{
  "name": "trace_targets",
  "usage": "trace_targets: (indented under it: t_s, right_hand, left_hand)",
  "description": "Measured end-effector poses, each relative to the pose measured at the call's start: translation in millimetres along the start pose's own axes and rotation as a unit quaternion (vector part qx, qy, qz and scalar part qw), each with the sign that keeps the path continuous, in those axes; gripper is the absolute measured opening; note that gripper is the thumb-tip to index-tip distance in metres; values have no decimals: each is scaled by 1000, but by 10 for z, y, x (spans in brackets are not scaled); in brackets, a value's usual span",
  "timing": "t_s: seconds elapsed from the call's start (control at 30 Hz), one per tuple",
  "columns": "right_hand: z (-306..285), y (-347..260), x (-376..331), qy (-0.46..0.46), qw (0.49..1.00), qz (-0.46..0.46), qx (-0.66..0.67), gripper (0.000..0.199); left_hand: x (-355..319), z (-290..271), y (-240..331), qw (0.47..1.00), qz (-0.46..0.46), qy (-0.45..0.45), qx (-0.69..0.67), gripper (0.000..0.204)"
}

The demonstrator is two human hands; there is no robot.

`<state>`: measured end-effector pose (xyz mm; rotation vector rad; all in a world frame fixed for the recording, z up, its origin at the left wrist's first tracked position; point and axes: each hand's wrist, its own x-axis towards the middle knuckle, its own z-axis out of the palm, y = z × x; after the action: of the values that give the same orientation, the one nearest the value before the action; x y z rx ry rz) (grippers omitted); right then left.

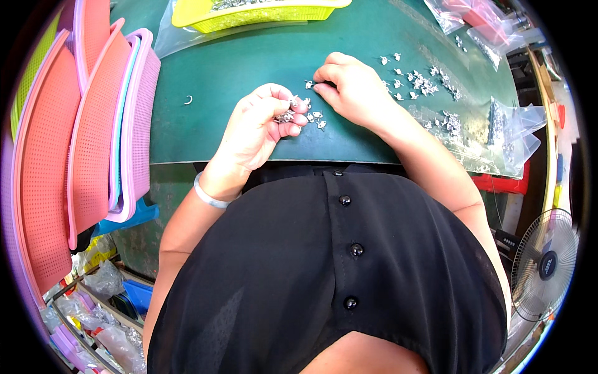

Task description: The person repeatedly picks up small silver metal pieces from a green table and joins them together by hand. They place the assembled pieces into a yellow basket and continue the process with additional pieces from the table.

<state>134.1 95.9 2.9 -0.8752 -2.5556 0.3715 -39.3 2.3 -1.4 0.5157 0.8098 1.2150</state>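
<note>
My left hand (252, 121), palm turned up and fingers curled, holds several small silvery metal pieces (285, 116). One of them sits between its thumb and forefinger. My right hand (356, 87) is over the green table (218, 68), its thumb and forefinger closed on another small silvery metal piece (309, 84). A few loose metal pieces (321, 124) lie on the table just right of my left fingertips. Beyond my right hand, more of the same pieces (423, 84) lie in a scattered pile. Their exact kind is too small to make out.
A yellow-green basket (268, 17) of small metal parts stands at the far edge. Pink, orange and purple perforated baskets (93, 131) are stacked at the left. Clear plastic bags (514, 134) lie at the right. A small curved white piece (189, 100) lies left; a fan (545, 265) stands lower right.
</note>
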Motion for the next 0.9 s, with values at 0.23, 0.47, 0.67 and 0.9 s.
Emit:
trace_targets:
  t_s: [0.23,0.47,0.67,0.9]
  right_hand:
    - [83,25,75,13,999,-39,9,6]
    - [-108,-123,61,63,989,-122,60,5]
    - [-192,-204,12,84,983,-154,55,7]
    - [-175,-210,-73,73,983,-97,139,11]
  left_hand:
    - [-4,-46,36,1000,0,14,-5,12]
    - [19,30,94,994,-33,67,74,14]
    - [24,95,75,994,-26,61,83,11]
    - [11,110,39,995,13,45,92,10]
